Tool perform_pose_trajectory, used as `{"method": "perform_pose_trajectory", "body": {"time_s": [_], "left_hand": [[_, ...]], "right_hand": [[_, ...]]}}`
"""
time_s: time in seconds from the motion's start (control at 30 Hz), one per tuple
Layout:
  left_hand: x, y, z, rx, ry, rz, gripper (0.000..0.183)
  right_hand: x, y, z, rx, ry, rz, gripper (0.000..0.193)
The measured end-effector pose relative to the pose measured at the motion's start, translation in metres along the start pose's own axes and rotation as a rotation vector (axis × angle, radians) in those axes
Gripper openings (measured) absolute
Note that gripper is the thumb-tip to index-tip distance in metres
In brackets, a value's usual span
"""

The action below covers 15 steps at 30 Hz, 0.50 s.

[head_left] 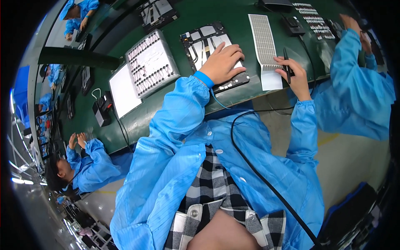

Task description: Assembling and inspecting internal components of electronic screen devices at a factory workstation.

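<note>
My left hand (225,62) lies over an opened flat electronic device (204,35), its fingers stretched out across silver and black inner parts. A blue wrist strap (203,79) with a thin cord circles that wrist. To the right, my right hand (296,79) grips a slim black pointed tool (286,56); whether it is tweezers or a pen I cannot tell. Its thumb and forefinger are close to the lower part of a long white sheet of small labels (263,39). The sheet's pale backing (271,81) reaches the table edge, below the labels.
On the green table (166,96), a clear tray (152,62) of small cabled parts overlaps a white sheet (124,93). Black boxes with cables (100,110) stand left, another (294,27) right. Co-workers in blue sit at both sides. A black cable (258,173) crosses my front.
</note>
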<state>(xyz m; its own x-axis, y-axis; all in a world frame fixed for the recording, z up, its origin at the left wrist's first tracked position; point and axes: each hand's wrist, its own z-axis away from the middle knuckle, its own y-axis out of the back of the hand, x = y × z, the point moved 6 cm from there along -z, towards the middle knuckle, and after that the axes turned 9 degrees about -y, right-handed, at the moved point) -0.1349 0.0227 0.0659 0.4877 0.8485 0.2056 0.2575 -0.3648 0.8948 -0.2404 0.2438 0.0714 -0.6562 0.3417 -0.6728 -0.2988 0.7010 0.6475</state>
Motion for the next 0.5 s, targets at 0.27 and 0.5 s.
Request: {"method": "perform_pose_trajectory", "body": {"time_s": [0.27, 0.5], "left_hand": [[-0.008, 0.02, 0.018, -0.049, 0.104, 0.217, 0.026], [0.011, 0.016, -0.005, -0.003, -0.061, 0.177, 0.027]], "right_hand": [[-0.011, -0.034, -0.03, -0.005, 0.102, 0.092, 0.029], [-0.017, -0.053, -0.046, -0.039, 0.192, 0.204, 0.032]]}}
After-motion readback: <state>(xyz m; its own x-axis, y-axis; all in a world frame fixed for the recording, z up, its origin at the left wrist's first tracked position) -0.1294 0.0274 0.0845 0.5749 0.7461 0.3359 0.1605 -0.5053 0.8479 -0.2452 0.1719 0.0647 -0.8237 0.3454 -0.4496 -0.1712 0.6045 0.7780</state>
